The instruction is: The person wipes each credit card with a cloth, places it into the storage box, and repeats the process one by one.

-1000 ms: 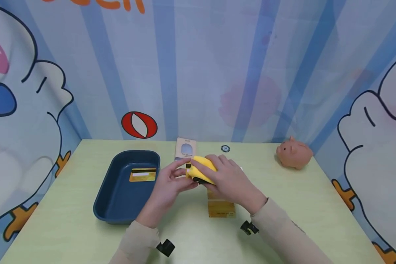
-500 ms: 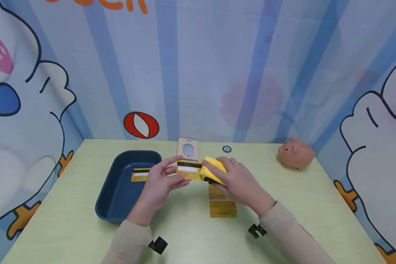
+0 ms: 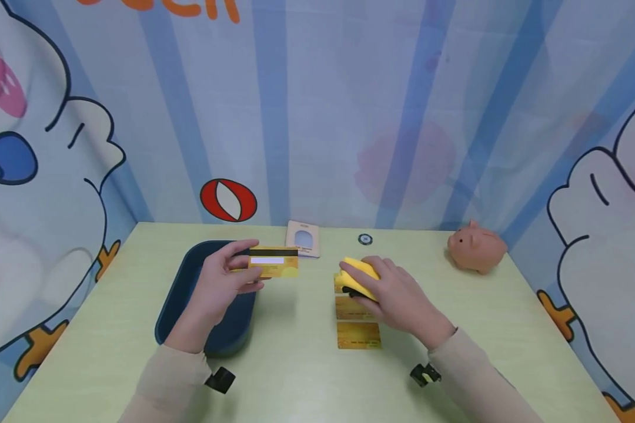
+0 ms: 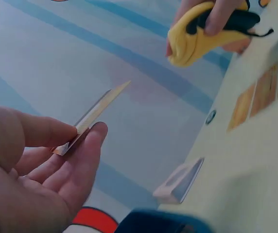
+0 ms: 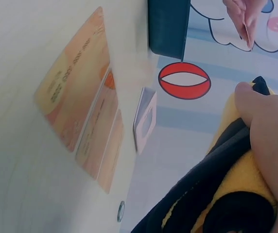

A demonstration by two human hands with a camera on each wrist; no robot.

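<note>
My left hand [image 3: 211, 288] pinches a gold bank card [image 3: 273, 270] by its left end, thumb in front. The card's black stripe and white strip face me, raised above the table beside a dark blue tray [image 3: 227, 345]. My right hand [image 3: 399, 296] grips a bunched, fuzzy yellow-and-black cloth [image 3: 361, 268], held above gold cards on the table. In the right wrist view, black folds of the cloth [image 5: 202, 174] show under the thumb. Three gold cards lie in a column: the nearest card [image 3: 358, 335] shows fully, and the cloth and hand partly cover the farthest.
Behind the hands, a pale pink box [image 3: 303, 238] with an oval window stands at the table's back edge. A small round dark-and-white chip [image 3: 365, 239] lies right of it. At the back right corner stands a pink piggy bank [image 3: 476, 248]. A striped curtain rises behind.
My left hand has drawn the card leftward, out from the cloth, over to the tray's right side. My right hand has shifted slightly right with the cloth, uncovering more of the table cards.
</note>
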